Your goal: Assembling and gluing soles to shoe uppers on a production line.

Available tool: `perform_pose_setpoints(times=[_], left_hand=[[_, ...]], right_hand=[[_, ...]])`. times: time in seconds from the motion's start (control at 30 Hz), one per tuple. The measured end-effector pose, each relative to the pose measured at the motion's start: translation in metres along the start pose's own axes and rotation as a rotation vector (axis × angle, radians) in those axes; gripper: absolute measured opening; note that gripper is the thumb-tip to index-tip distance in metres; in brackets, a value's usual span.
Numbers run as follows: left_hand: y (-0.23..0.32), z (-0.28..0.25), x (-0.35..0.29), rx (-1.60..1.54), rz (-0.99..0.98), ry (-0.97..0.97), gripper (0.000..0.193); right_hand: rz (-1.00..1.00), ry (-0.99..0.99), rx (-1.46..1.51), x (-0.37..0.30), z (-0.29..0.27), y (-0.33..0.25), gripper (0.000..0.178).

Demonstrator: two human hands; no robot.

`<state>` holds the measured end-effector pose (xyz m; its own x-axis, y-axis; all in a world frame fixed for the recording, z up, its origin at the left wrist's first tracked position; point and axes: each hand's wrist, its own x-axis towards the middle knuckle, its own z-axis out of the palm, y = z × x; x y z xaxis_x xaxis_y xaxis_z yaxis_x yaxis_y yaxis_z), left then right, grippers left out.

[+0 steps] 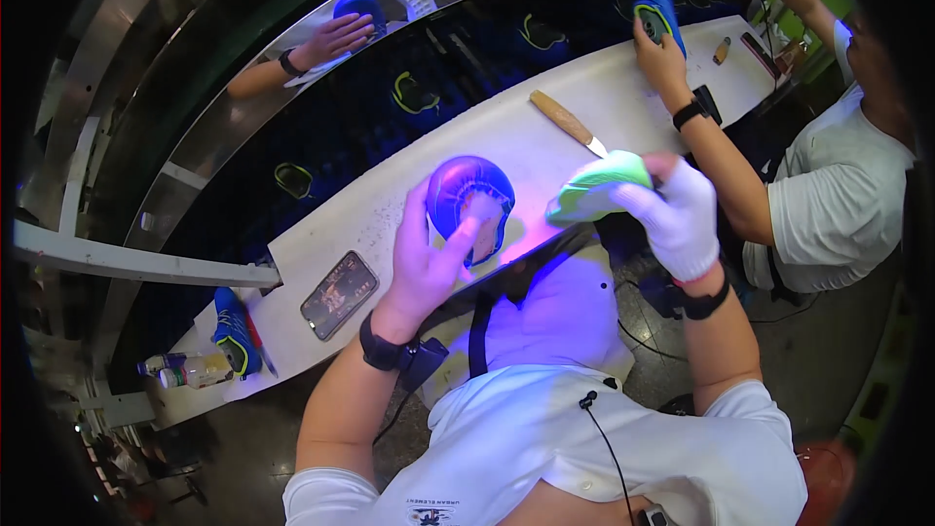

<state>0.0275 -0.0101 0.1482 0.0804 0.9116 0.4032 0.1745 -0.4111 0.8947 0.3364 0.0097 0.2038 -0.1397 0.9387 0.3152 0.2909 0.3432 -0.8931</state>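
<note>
In my bare left hand (pixel 421 258) is a blue shoe upper (pixel 456 183), held over the near edge of the bench with its rounded toe pointing up and a paler underside showing. The fingers wrap its left side, and the thumb lies across the underside. My right hand (pixel 679 219), in a white knitted glove, grips a bright green and white shoe sole (pixel 602 183) just to the right of the upper. Upper and sole are apart. Beyond the sole lies a knife (pixel 565 121) with a wooden handle.
The long white bench (pixel 409 170) bears a phone (pixel 339 294), a blue shoe (pixel 234 329) and plastic bottles (pixel 200 370). Along its far side, a dark conveyor (pixel 341 136) carries several dark shoes with lime collars. At right, a co-worker's hand (pixel 662 63) holds another blue shoe (pixel 658 15).
</note>
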Motion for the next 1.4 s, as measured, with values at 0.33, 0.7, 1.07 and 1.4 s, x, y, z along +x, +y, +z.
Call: perform_pose_setpoints(times=[0.33, 0.7, 1.07, 1.4], left_hand=[[0.026, 0.008, -0.030, 0.173, 0.350, 0.020, 0.050], [0.054, 0.005, -0.071, 0.091, 0.089, 0.001, 0.034], [0.056, 0.024, -0.097, -0.265, -0.082, 0.181, 0.040], [0.063, -0.022, -0.054, 0.198, -0.059, -0.171, 0.056]], right_hand=[[-0.169, -0.286, 0.587, -0.015, 0.043, 0.008, 0.031], [0.108, -0.184, 0.807, -0.056, 0.105, -0.006, 0.031], [-0.116, -0.085, 0.618, -0.068, 0.116, 0.004, 0.037], [-0.259, -0.142, 0.226, -0.035, 0.105, -0.004, 0.044]])
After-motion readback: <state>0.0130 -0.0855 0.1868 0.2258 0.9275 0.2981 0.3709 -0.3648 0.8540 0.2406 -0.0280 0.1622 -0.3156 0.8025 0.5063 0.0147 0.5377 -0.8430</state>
